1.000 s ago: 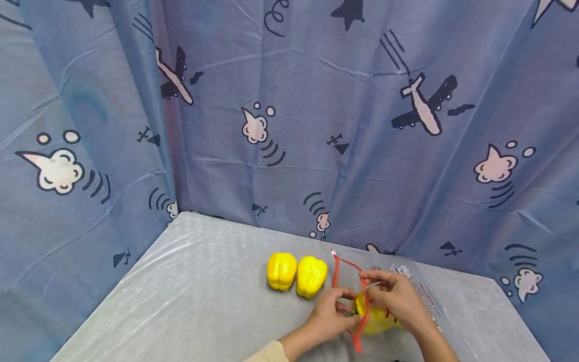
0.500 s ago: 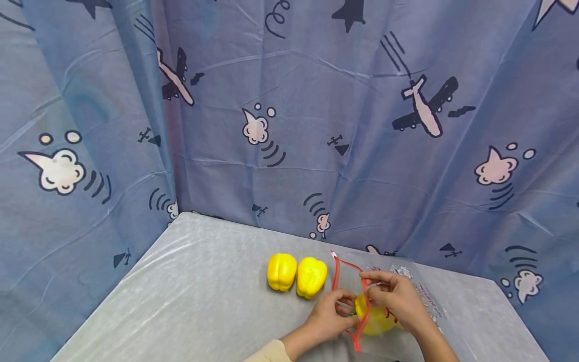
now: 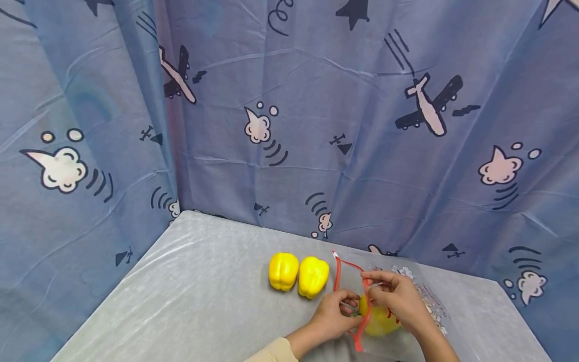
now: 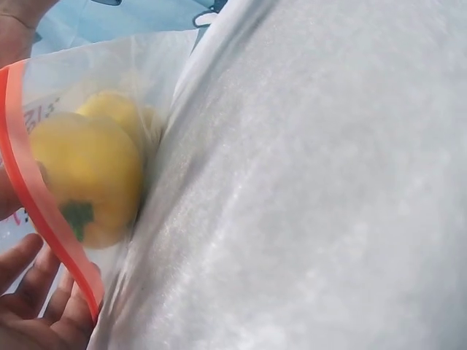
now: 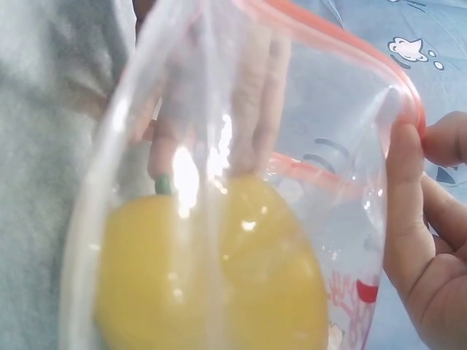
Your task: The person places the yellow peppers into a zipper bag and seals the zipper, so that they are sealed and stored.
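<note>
1 pinch of right fingers point(image 3: 377, 275) on red-rimmed bag point(image 3: 368, 306), left fingers point(image 4: 38, 282) straight against yellow pepper point(image 4: 91, 164)

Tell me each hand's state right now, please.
Left hand: open, beside a yellow pepper inside the plastic bag.
Right hand: pinching the bag's red rim.

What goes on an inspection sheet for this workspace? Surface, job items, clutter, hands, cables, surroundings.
Surface: table, pale grey.
Job items: clear bag, red-stripped mouth open; yellow bell pepper with a green stem inside, another yellow shape behind it. On the table, a left loose pepper and a right loose pepper, side by side.
Clutter: nothing seen.
Hands: left hand at the bag's mouth, fingers reaching in; right hand pinches the bag's rim.
Cables: nothing seen.
Surroundings: blue curtain printed with planes and stars.
</note>
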The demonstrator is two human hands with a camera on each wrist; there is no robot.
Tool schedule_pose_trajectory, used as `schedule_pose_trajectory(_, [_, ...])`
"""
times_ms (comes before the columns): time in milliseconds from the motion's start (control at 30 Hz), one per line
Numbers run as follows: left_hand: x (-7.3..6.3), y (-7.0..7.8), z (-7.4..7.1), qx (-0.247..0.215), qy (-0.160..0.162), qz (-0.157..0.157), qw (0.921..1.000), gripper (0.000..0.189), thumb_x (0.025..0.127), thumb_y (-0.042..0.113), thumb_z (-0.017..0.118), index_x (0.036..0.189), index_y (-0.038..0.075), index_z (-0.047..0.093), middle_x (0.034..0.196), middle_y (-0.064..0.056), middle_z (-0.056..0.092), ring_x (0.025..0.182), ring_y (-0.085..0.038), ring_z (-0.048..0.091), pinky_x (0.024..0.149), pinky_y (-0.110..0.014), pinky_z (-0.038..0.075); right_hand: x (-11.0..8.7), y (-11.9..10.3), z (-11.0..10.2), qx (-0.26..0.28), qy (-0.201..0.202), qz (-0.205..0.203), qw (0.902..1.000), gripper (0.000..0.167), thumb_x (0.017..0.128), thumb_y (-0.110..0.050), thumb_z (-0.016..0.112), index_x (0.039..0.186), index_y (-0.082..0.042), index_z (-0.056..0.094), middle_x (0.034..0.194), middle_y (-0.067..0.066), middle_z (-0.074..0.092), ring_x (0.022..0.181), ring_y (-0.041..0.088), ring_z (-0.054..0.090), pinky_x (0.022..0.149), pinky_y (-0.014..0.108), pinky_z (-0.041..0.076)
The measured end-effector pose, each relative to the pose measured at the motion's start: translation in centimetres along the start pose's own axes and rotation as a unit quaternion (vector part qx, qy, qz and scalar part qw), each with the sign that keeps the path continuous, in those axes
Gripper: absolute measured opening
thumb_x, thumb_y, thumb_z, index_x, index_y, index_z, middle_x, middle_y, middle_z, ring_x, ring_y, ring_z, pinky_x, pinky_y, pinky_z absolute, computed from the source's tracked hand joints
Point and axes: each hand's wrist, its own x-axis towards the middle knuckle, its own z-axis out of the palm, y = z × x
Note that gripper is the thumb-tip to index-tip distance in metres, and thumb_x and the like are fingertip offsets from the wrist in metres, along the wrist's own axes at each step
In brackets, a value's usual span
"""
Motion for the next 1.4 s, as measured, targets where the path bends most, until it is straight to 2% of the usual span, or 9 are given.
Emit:
schedule_pose_trajectory(300, [-0.8,0.4,-0.7,0.015,0.001,0.031,0.9994,0.04,0.076,0.014,0.078,0.113,0.004,0.065,0.103,-0.006,0.07,0.084,-0.004,0.065,0.071,-0.015,0.052,0.0,0.0,-0.1,0.006,-0.001,0.002,1.0,0.043,0.084,-0.003,0.063,0.126,0.004,0.059,0.1,0.01,0.066,0.075,0.016,0.066,0.071,0.032,0.059])
schedule_pose_trajectory(500, [-1.4,1.1,-1.4,0.006,0.005,0.022,0.9997,0.042,0.076,0.015,0.079,0.115,0.007,0.065,0.111,-0.009,0.068,0.09,-0.008,0.065,0.073,-0.017,0.052,0.0,-0.1,-0.2,0.007,-0.003,0.0,1.0,0.044,0.084,-0.003,0.062,0.127,0.005,0.058,0.095,0.007,0.066,0.073,0.016,0.065,0.071,0.031,0.059])
schedule_pose_trajectory(600, [-1.7,1.6,-1.8,0.016,0.008,0.031,0.9994,0.041,0.077,0.016,0.078,0.115,0.011,0.065,0.113,-0.008,0.067,0.091,-0.009,0.064,0.073,-0.017,0.052,0.0,-0.1,-0.2,0.009,-0.001,0.001,1.0,0.043,0.084,-0.002,0.062,0.127,0.006,0.057,0.093,0.007,0.066,0.073,0.016,0.066,0.071,0.031,0.059])
schedule_pose_trajectory(733, [-1.9,2.3,-2.4,0.032,0.018,0.051,0.998,0.039,0.078,0.019,0.077,0.116,0.017,0.066,0.112,0.001,0.066,0.091,-0.007,0.061,0.073,-0.018,0.053,0.1,0.1,-0.2,0.011,0.011,0.006,0.9999,0.042,0.085,-0.002,0.061,0.127,0.005,0.058,0.093,0.005,0.066,0.075,0.017,0.067,0.071,0.03,0.058])
schedule_pose_trajectory(867, [-1.9,3.0,-3.1,0.051,0.031,0.073,0.9955,0.041,0.079,0.022,0.075,0.118,0.02,0.064,0.112,0.004,0.065,0.093,-0.005,0.061,0.076,-0.021,0.054,0.2,0.1,-0.1,0.005,0.027,0.01,0.9996,0.041,0.086,-0.001,0.061,0.126,0.004,0.059,0.096,0.008,0.066,0.076,0.017,0.066,0.07,0.03,0.058])
schedule_pose_trajectory(1000, [-1.9,3.4,-4.2,0.061,0.049,0.095,0.9924,0.042,0.08,0.021,0.075,0.12,0.018,0.064,0.115,-0.003,0.065,0.098,-0.01,0.063,0.079,-0.023,0.055,0.3,0.1,0.1,-0.003,0.043,0.006,0.999,0.041,0.085,0.0,0.061,0.126,0.004,0.059,0.099,0.01,0.065,0.075,0.015,0.066,0.07,0.029,0.058])
schedule_pose_trajectory(1133, [-2.0,3.8,-5.4,0.065,0.074,0.103,0.9898,0.042,0.079,0.021,0.076,0.119,0.019,0.064,0.117,-0.006,0.065,0.1,-0.014,0.064,0.079,-0.024,0.055,0.3,0.0,0.1,0.005,0.056,-0.006,0.9984,0.04,0.085,0.001,0.06,0.124,0.005,0.06,0.096,0.008,0.064,0.074,0.013,0.066,0.069,0.028,0.058])
schedule_pose_trajectory(1233, [-2.0,4.0,-6.2,0.066,0.092,0.105,0.9879,0.041,0.078,0.02,0.076,0.118,0.018,0.065,0.117,-0.006,0.066,0.102,-0.023,0.064,0.08,-0.028,0.055,0.4,0.1,0.0,0.012,0.059,-0.014,0.9981,0.039,0.085,0.003,0.06,0.124,0.006,0.06,0.093,0.007,0.064,0.073,0.012,0.065,0.069,0.028,0.058])
schedule_pose_trajectory(1400, [-1.9,4.0,-7.8,0.083,0.133,0.117,0.9807,0.04,0.079,0.019,0.074,0.118,0.014,0.065,0.117,-0.004,0.066,0.104,-0.028,0.062,0.08,-0.032,0.056,0.5,0.2,0.0,0.008,0.057,-0.016,0.9982,0.04,0.085,0.002,0.06,0.124,0.005,0.06,0.092,0.007,0.066,0.073,0.012,0.064,0.068,0.028,0.058])
